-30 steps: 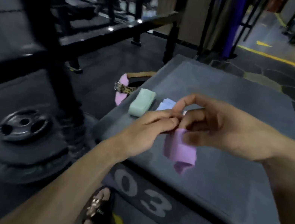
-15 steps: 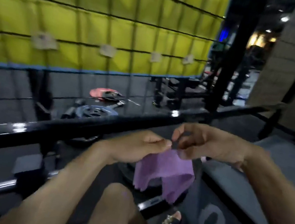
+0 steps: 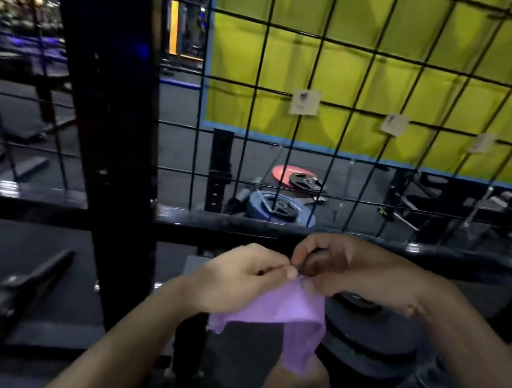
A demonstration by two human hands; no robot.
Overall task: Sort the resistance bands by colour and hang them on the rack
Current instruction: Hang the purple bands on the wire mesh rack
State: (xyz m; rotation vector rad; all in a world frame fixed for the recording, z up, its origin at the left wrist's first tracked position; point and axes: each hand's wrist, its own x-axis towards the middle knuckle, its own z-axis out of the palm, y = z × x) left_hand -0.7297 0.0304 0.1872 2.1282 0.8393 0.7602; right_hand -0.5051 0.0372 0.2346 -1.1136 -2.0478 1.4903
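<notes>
Black wire-grid rack [image 3: 322, 157] close ahead, both hands, left [image 3: 232, 278] and right [image 3: 357, 273], pinching purple band's [image 3: 288, 315] top edge below it.

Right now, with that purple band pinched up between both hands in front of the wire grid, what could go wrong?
1. Both hands, left hand and right hand, pinch only the top edge of the purple band; most of it hangs loose, so it might slip and drop onto the weight plates below.
2. The wire grid has thin bars; the band could snag or bunch while being hung.
</notes>
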